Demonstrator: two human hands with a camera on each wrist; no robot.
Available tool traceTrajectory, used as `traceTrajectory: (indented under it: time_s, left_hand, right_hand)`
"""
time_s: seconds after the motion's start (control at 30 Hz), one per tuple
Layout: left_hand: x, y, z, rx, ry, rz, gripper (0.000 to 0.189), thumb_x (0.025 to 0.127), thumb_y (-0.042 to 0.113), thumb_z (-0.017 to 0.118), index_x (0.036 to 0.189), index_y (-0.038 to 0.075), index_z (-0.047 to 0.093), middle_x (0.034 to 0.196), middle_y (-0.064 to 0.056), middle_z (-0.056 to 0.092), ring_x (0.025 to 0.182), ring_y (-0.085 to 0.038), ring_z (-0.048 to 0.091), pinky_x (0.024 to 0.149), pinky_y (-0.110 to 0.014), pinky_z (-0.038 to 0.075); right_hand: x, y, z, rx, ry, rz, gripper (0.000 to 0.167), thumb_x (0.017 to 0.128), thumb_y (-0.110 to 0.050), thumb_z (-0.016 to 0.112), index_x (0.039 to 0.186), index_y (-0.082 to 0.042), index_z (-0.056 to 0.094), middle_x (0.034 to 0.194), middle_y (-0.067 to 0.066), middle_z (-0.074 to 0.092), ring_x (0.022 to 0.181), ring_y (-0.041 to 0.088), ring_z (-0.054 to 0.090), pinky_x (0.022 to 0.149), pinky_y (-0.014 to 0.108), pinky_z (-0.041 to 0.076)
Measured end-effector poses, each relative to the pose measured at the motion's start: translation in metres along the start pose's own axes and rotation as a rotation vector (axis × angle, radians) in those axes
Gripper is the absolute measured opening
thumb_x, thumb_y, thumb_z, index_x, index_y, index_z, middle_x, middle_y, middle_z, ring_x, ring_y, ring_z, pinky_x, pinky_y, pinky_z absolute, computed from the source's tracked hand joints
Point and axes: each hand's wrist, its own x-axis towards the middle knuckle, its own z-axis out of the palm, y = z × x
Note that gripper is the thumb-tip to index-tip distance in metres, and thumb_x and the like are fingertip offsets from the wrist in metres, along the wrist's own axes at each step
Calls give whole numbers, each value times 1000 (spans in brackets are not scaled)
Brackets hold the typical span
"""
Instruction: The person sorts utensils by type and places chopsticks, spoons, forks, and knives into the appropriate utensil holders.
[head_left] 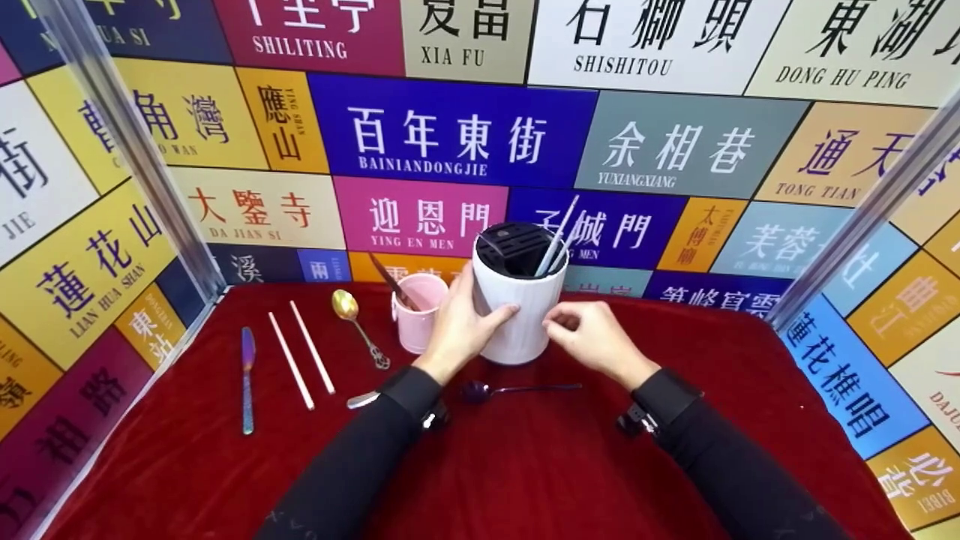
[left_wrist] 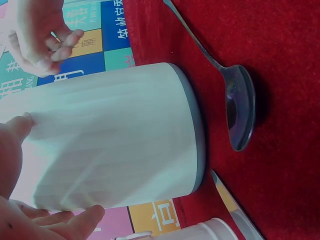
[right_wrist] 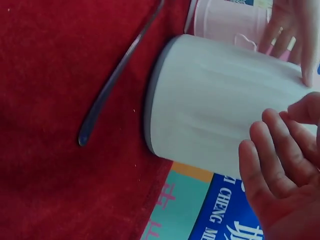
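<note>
A white ribbed utensil holder [head_left: 520, 319] with a black slotted insert [head_left: 517, 244] stands in the middle of the red-covered table, tilted slightly in the head view. From its top sticks a pale grey-blue utensil [head_left: 553, 244], its lower part hidden inside. My left hand [head_left: 461, 319] grips the holder's left side, thumb across the front and fingers behind. Beside the right side is my right hand [head_left: 596, 337], fingers loosely bent and holding nothing; the right wrist view shows the palm and fingers [right_wrist: 280, 155] close to the white wall. A dark purple spoon [left_wrist: 239, 107] lies in front of the base.
Left of the holder stands a pink cup [head_left: 420, 322] with a brown utensil [head_left: 394, 281] in it. Further left lie a gold-bowled spoon [head_left: 360, 324], two white sticks [head_left: 291, 360] and an iridescent knife [head_left: 247, 382]. A silver blade [left_wrist: 235, 207] lies near my left wrist. Printed panels enclose the table.
</note>
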Motion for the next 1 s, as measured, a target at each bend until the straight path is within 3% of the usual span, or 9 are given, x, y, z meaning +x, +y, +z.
traceTrajectory:
  time_s: [0.23, 0.57, 1.0]
  left_hand:
    - [0, 0, 1, 10, -6, -20, 105, 92, 47, 88, 173, 8, 33, 166, -20, 54, 151, -34, 57, 129, -49, 45]
    - [-1, 1, 0, 7, -9, -29, 106, 93, 47, 88, 174, 7, 32, 168, -21, 51, 153, -35, 54, 130, -49, 44]
    - [-1, 2, 1, -4, -3, -25, 104, 92, 44, 89, 172, 6, 34, 167, -20, 54, 152, -33, 55, 130, -48, 44]
  right_hand:
    - [-5, 3, 24, -79, -170, -115, 8, 95, -10, 79, 98, -8, 87, 92, 3, 84, 85, 15, 76, 82, 33, 64]
    - [-19, 6, 55, -225, -358, -234, 8, 94, -13, 82, 98, -10, 87, 96, 4, 81, 94, 24, 76, 89, 43, 63]
    - [-24, 4, 71, -324, -394, -232, 7, 88, -7, 83, 94, -10, 85, 91, 5, 78, 87, 24, 75, 81, 42, 63]
